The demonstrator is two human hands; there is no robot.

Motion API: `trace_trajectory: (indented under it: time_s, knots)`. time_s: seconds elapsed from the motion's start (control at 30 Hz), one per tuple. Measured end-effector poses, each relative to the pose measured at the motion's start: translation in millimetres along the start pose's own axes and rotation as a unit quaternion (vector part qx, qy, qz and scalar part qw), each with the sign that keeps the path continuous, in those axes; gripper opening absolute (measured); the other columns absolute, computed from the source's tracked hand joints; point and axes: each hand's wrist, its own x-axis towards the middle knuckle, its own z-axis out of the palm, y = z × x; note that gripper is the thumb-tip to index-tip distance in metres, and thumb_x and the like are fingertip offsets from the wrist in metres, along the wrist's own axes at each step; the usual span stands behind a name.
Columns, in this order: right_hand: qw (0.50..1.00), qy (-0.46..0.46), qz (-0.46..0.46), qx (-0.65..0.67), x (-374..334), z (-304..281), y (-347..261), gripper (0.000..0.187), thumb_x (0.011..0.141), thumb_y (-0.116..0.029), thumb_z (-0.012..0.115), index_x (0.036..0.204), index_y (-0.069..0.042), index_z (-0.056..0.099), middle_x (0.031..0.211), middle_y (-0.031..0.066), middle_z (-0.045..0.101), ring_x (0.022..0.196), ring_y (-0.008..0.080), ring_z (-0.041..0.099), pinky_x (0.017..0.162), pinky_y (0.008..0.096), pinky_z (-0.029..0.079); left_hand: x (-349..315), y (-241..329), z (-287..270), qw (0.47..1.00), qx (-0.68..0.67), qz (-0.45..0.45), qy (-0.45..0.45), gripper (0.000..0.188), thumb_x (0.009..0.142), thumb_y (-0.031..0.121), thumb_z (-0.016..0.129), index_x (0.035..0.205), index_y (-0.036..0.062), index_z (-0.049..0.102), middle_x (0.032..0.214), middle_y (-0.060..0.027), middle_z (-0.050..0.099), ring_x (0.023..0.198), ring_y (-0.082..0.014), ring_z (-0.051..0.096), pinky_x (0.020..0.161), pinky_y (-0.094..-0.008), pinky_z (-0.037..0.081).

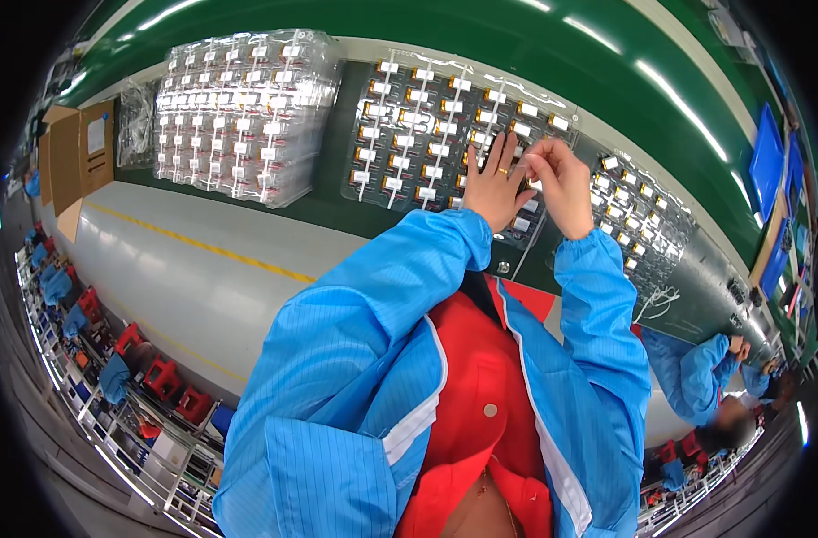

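A clear blister tray (387, 190) lies on the green bench, its rows filled with small white-labelled parts that have yellowish ends and thin wires, like small battery cells. My left hand (493, 192) rests flat over the tray's right part, fingers stretched out and a ring on one of them. Close beside it, my right hand (563, 186) is closed in a pinch, thumb and forefinger together above the tray's right edge. Whatever sits between those fingertips is too small to make out. Both hands cover some of the parts beneath them.
Left of the tray stands a tall stack of filled clear trays (239, 121), with an open cardboard box (84, 152) beyond it. Another filled tray (638, 215) lies to the right, near some loose white wires (660, 301). Blue bins (768, 166) and a co-worker's sleeve (700, 372) are farther right.
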Motion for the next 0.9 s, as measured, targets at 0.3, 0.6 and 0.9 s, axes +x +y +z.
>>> trace_trajectory:
  time_s: [0.3, 0.6, 0.9]
  knots:
    - [0.993, -0.018, -0.053, -0.106, -48, 10, -25, 0.005, 0.085, 0.000, 0.057, 0.088, 0.003, 0.056, 0.074, 0.0048, 0.059, 0.069, 0.0105, 0.057, 0.065, 0.0238, 0.047, 5, -4, -5, 1.000, 0.004, 0.007, 0.006, 0.066, 0.085, 0.047, 0.049, 0.142, 0.0204, 0.027, 0.149, -0.0175, 0.015, 0.139, -0.0303, 0.008, 0.103, -0.0640, 0.011]
    - [0.998, 0.057, 0.007, 0.000, -53, -4, -31, 0.005, 0.087, 0.000, 0.054, 0.091, 0.003, 0.055, 0.076, 0.0025, 0.057, 0.070, 0.0084, 0.054, 0.065, 0.0214, 0.045, -47, -1, 0, 0.999, 0.006, 0.032, -0.015, 0.068, 0.082, 0.048, 0.056, 0.140, 0.0229, 0.031, 0.146, -0.0152, 0.022, 0.137, -0.0284, 0.015, 0.102, -0.0613, 0.019]
    - [0.978, -0.016, -0.176, -0.109, -112, 10, -64, 0.012, 0.073, 0.010, 0.061, 0.079, 0.002, 0.056, 0.073, 0.0100, 0.060, 0.066, 0.0183, 0.059, 0.060, 0.0258, 0.046, -48, -6, 8, 0.998, 0.046, 0.036, -0.015, 0.070, 0.084, 0.051, 0.050, 0.143, 0.0232, 0.025, 0.148, -0.0119, 0.020, 0.139, -0.0266, 0.012, 0.103, -0.0615, 0.017]
